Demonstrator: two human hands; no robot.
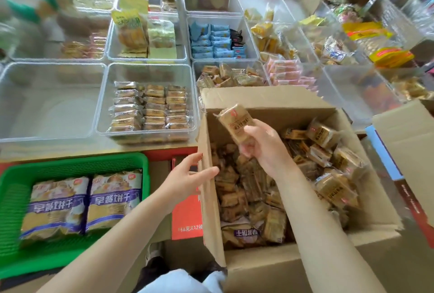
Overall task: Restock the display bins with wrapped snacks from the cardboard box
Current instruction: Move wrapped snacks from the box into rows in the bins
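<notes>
An open cardboard box (277, 267) sits at the lower right, filled with several brown wrapped snacks (328, 187). My right hand (265, 147) holds a small stack of the brown wrapped snacks (237, 121) above the box's left side. My left hand (187, 177) rests with straight fingers on the box's left wall. A clear display bin (103, 104) left of the box holds rows of the same kind of snack (150, 107). Another clear bin (14, 95) further left looks empty.
A green basket (77, 161) at the lower left holds two large purple-and-yellow snack bags. More clear bins (251, 41) with blue, yellow and pink packets fill the table behind. Another cardboard flap (408, 135) stands at the right. A red box (186, 212) lies beside the open box.
</notes>
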